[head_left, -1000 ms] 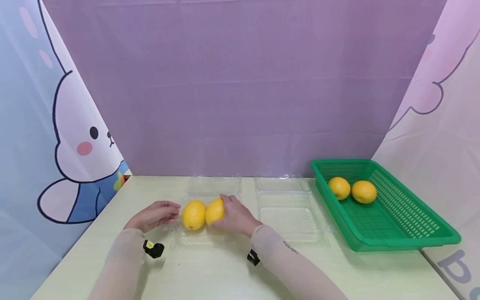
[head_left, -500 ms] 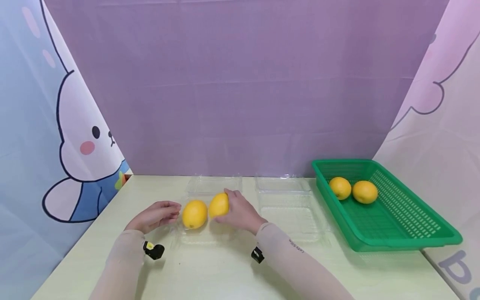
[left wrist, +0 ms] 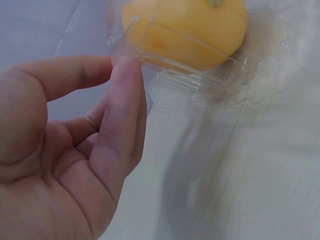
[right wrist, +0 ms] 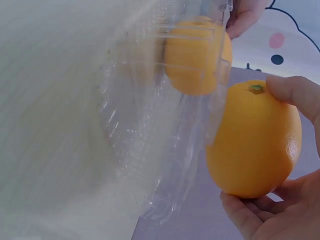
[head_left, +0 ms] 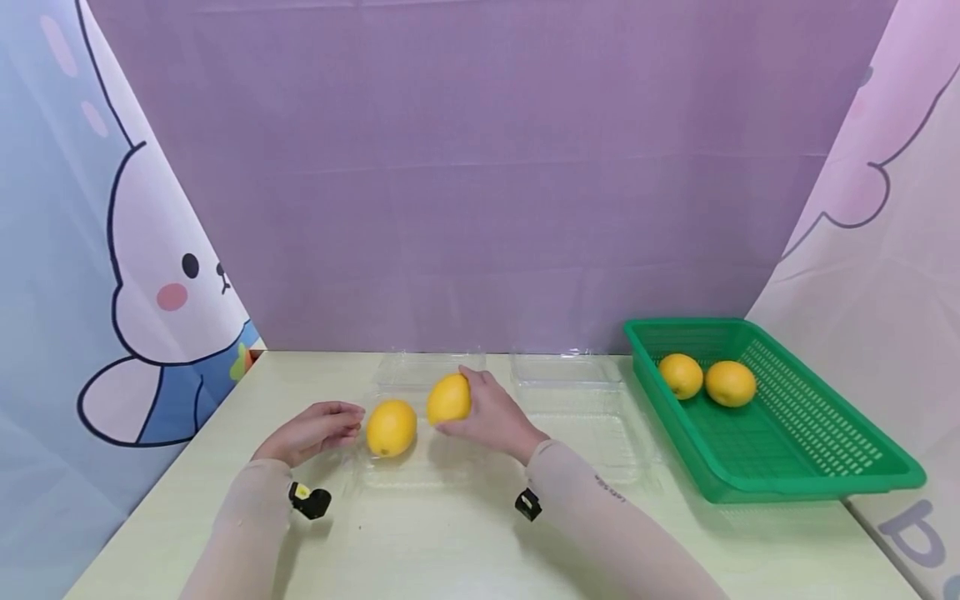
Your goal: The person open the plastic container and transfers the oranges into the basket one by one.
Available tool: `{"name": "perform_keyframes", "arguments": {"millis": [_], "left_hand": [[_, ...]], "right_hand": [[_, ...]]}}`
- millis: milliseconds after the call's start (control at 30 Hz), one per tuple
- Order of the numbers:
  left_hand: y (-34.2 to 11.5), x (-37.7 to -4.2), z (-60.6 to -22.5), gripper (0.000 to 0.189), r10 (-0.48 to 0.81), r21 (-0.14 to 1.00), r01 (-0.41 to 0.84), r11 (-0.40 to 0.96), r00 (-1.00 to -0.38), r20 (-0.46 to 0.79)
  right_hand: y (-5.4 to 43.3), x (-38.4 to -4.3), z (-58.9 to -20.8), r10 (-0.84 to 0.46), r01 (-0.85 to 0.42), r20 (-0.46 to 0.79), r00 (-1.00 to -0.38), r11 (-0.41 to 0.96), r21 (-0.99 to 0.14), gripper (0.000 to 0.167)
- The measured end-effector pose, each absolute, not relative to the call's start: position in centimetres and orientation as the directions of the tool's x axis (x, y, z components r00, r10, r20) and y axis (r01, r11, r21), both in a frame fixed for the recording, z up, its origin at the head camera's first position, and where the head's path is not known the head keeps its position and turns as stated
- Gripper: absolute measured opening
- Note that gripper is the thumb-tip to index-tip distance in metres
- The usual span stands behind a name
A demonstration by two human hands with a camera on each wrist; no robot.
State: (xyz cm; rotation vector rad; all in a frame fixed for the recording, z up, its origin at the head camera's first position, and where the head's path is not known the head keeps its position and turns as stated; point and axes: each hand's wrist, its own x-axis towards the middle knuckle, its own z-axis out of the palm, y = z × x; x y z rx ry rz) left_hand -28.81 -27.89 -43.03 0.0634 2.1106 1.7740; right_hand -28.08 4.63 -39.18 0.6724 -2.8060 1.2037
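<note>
A clear plastic clamshell box (head_left: 408,477) lies open on the table, its lid laid back. At its left edge my left hand (head_left: 318,432) pinches the rim between thumb and fingertips, as the left wrist view (left wrist: 75,135) shows. One yellow-orange orange (head_left: 392,428) sits in the left part of this box. My right hand (head_left: 498,421) grips another orange (right wrist: 252,142), thumb near its green stem end and fingers underneath. That orange hangs above the right part of the box, apart from the first one.
A second clear clamshell box (head_left: 577,425) stands open to the right, lid toward the back. Farther right is a green plastic basket (head_left: 795,485) holding two oranges (head_left: 730,383). A purple cloth (head_left: 480,183) hangs behind the table, printed cloths at both sides.
My right hand has lifted its orange up and to the right, away from the orange in the box. The left hand has stayed nearly still at the box's edge.
</note>
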Motion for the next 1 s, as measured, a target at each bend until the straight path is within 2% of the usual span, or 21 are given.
{"name": "perform_keyframes", "arguments": {"millis": [333,500,1000], "left_hand": [[-27.5,-28.8,-42.8,0.053,0.238,0.948,-0.224,0.228,-0.931,-0.277],[-27.6,-28.8,-42.7,0.054,0.269,0.95,-0.209,0.231,-0.925,-0.269],[-27.7,-29.1,-43.0,0.051,0.254,0.948,-0.221,0.229,-0.927,-0.278]], "right_hand": [[6.1,-28.4,-38.0,-0.369,-0.409,0.211,-0.905,0.622,-0.668,0.098],[7.0,-28.8,-37.6,-0.358,-0.416,0.232,-0.904,0.622,-0.663,0.098],[9.2,-29.3,-37.1,-0.337,-0.426,0.265,-0.904,0.644,-0.635,0.093]]}}
